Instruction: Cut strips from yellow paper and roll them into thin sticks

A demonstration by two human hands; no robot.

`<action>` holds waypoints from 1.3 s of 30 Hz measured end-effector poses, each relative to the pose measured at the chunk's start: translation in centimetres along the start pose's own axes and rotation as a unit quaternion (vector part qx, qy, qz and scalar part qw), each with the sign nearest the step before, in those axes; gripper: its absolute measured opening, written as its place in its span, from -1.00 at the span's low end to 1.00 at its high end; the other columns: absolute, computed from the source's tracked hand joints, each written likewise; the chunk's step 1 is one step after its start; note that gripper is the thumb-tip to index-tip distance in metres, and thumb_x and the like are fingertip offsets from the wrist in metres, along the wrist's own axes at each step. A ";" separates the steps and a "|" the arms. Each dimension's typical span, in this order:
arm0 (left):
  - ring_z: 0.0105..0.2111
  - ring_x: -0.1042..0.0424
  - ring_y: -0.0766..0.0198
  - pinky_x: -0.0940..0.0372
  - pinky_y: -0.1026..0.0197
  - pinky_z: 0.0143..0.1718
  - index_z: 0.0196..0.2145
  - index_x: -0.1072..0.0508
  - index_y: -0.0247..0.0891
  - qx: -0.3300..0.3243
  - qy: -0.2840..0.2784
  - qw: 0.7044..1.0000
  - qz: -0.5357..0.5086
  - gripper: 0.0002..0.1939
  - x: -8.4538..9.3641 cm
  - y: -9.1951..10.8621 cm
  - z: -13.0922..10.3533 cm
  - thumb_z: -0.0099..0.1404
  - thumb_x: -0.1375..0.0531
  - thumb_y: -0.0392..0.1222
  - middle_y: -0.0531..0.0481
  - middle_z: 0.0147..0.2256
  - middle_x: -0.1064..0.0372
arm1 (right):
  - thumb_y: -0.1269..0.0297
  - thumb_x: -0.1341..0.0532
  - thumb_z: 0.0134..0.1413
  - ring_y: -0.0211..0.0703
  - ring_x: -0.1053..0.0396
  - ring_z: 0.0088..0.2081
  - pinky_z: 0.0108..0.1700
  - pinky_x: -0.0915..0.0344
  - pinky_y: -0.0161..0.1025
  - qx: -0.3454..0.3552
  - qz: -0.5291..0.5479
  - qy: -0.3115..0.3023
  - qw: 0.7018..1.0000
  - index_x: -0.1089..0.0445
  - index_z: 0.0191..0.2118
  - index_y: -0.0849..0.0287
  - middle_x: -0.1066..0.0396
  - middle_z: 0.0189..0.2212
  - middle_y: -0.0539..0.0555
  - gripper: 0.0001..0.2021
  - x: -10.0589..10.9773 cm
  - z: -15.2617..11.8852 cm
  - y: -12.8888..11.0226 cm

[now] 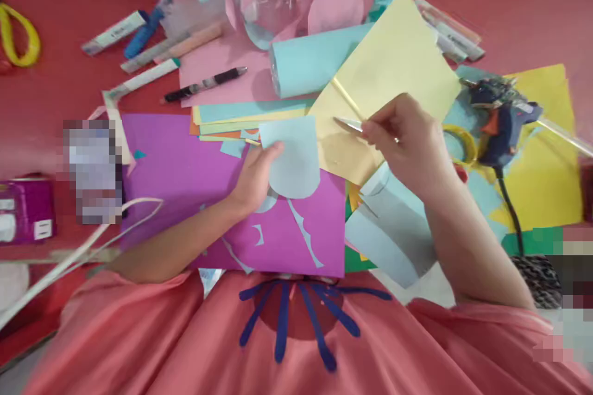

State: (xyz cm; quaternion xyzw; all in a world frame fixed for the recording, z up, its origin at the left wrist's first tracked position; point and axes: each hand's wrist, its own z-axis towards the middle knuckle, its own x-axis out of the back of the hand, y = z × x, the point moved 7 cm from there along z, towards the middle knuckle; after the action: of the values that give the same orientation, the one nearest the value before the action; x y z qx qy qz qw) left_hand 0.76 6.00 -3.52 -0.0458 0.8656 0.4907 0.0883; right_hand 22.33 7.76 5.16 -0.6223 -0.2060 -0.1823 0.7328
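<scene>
A light blue paper piece [294, 163] with a rounded lower edge is pinched in my left hand [258, 178], its thumb lying on top. Beneath it lies a purple sheet [162, 179] with thin blue paper scraps [306, 231]. My right hand [410, 142], fingers closed, holds scissors [348, 125] whose blades point left over a pale yellow sheet [389, 68]. The scissors' handles are mostly hidden by the hand. A thin yellow stick [345, 97] touches or passes near my right fingertips.
A blue paper-wrapped cylinder [315, 62] and a black pen [206, 84] lie beyond my hands. At the right are a glue gun [504, 126], its black cable, a yellow tape roll [461, 145] and yellow sheets [551, 166]. Markers [115, 33] lie at the back left.
</scene>
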 end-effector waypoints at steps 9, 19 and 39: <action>-0.19 -0.60 0.05 -0.48 0.02 -0.08 -0.25 -0.56 -0.30 0.105 -0.141 0.984 -0.006 -0.61 -2.4 -0.4 -1.5 0.14 -0.35 0.09 -0.04 -0.32 -0.61 | 0.22 -0.24 0.29 -0.16 -0.42 -0.35 -0.25 -0.42 -0.08 0.168 0.041 0.121 0.978 -0.40 -0.23 0.05 -0.42 -0.39 -0.01 -0.94 -2.4 -1.8 -1.9; -0.14 -0.63 0.11 -0.50 0.00 0.02 -0.15 -0.56 -0.31 0.170 -0.176 0.968 -0.063 -0.80 -2.6 -0.8 -0.9 0.25 -0.27 -0.27 -0.08 -0.18 -0.64 | 0.33 -0.24 0.24 0.04 -0.43 -0.07 -0.04 -0.42 0.17 0.186 -0.012 0.089 0.978 -0.45 -0.21 -0.01 -0.40 -0.12 0.10 -0.93 -3.0 -2.2 -0.6; -0.10 -0.60 0.02 -0.47 -0.05 0.03 -0.17 -0.56 -0.30 0.174 -0.194 0.965 -0.040 -0.63 -3.0 -0.5 -1.7 0.06 -0.44 -0.13 -0.05 -0.24 -0.63 | 0.28 -0.23 0.25 0.09 -0.41 0.05 0.06 -0.39 0.23 0.166 -0.017 0.059 0.984 -0.38 -0.21 0.00 -0.40 -0.04 0.12 -0.97 -3.8 -2.1 0.2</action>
State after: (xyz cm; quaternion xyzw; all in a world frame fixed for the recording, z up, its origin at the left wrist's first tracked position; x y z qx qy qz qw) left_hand 3.58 4.29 -2.52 0.0315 0.9012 0.3284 0.2812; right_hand 19.37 5.76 2.74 -0.4764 -0.2005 -0.1942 0.8338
